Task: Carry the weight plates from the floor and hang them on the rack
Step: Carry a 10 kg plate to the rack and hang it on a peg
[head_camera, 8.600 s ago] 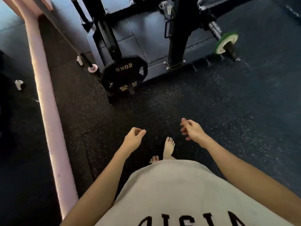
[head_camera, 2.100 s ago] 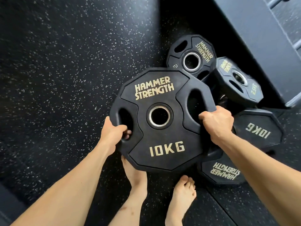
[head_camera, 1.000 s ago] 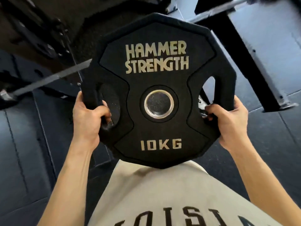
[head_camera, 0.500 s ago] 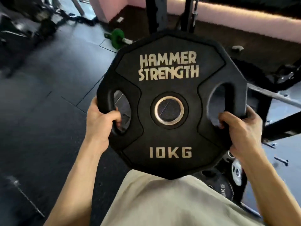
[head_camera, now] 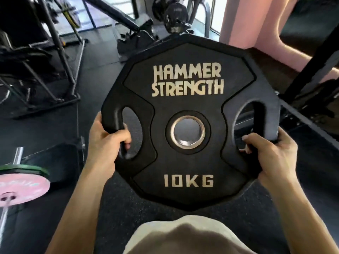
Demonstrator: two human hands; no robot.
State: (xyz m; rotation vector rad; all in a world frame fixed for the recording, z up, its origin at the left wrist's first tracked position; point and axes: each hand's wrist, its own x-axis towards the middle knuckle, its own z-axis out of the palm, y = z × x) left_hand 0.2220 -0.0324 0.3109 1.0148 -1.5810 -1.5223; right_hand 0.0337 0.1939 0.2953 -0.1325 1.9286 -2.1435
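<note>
Mid-carry: plate (head_camera: 187, 110) off the floor, left hand (head_camera: 105, 143) and right hand (head_camera: 271, 154) each curled through a handle slot. Hanging on rack still to do.

Black weight plate (head_camera: 189, 123) face reads "HAMMER STRENGTH" in pale gold letters across the top, two lines, and "10KG" at the bottom below the metal-ringed centre hole. Pink plate (head_camera: 22, 189) at lower left carries lettering too blurred to read.
</note>
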